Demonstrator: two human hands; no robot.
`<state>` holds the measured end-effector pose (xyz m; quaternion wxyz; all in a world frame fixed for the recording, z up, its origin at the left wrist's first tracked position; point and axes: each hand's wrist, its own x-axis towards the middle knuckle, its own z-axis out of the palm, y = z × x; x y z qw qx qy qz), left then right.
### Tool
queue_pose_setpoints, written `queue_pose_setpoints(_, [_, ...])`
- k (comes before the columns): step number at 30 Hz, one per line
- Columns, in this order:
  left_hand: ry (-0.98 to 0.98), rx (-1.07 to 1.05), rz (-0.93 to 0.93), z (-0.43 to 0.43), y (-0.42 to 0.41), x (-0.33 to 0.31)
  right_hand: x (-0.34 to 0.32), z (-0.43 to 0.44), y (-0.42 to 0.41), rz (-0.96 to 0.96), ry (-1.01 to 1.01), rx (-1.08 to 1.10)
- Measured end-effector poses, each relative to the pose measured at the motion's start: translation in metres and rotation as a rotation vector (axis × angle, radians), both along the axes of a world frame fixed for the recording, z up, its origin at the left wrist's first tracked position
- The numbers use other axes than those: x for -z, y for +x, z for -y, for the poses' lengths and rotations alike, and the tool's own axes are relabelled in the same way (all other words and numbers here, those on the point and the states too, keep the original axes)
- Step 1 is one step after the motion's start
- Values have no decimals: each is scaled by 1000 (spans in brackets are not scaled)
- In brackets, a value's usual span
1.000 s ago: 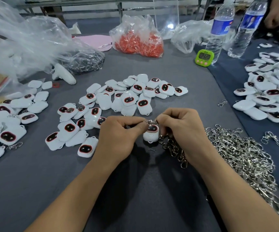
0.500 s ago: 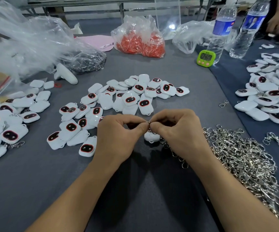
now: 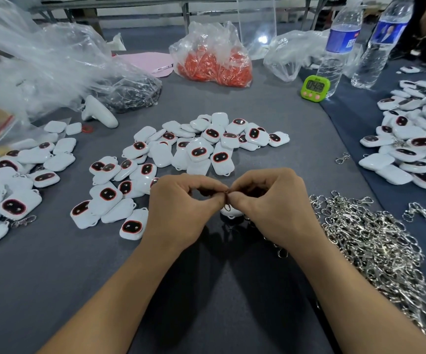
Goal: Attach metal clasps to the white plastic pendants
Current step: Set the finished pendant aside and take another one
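Toward the near edge of the counter (image 3: 206,302), at its middle, the left hand (image 3: 181,213) and right hand (image 3: 270,208) meet thumb to thumb. Each grip is clamped on the small ring of a clasp (image 3: 226,199), thumb and forefinger pinching it from opposite sides, with the other fingers curled under. Held this way, the ring can be pried or twisted with both hands working against each other, which is probably why the hands are so close together and low over the counter.

One pendant (image 3: 232,212) shows as a white sliver just beneath the fingertips. Whether it hangs from the ring or lies on the counter I cannot tell. My guess is that the ring is being worked through or closed on its loop.

A heap of clasps (image 3: 375,251) runs along the right side of the counter, right by the right hand, so a fresh one is a short reach away. Loose pendants (image 3: 194,152) lie in a spread just beyond the hands, toward the middle, handy for the left hand. Another pile (image 3: 15,190) sits at the left edge, and at least one there shows a clasp on it, so this looks like the finished lot, kept apart from the rest. More pendants (image 3: 411,154) cover the darker cloth at the right edge.

At the far side stand a green timer (image 3: 315,87) and two bottles (image 3: 339,47), with a bag of red pieces (image 3: 212,65) near them.
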<state>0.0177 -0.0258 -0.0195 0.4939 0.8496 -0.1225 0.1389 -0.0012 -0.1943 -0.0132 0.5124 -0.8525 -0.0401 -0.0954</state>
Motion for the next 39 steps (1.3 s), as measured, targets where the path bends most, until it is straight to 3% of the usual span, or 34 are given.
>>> queue_pose_setpoints(7, [-126,50,-146,-1,5,2,1,-1,2,-16,83,18])
queue_pose_setpoints(14, [-301,246,-299,-2,10,0,4,2,6,-29,159,-15])
queue_pose_setpoints(29, [-210,376,-423,-11,10,-5,5,13,9,-89,86,-196])
queue_pose_setpoints(32, [-199,302,-385,-9,9,-6,5,11,8,-71,58,-156])
queue_pose_setpoints(35, [-246,51,-253,-8,10,-4,7,9,7,-12,-13,74])
queue_pose_setpoints(36, [-185,-43,-164,-10,11,-3,6,9,7,-20,-78,110])
queue_pose_setpoints(39, [283,-217,118,-18,12,0,4,9,6,-92,-416,17])
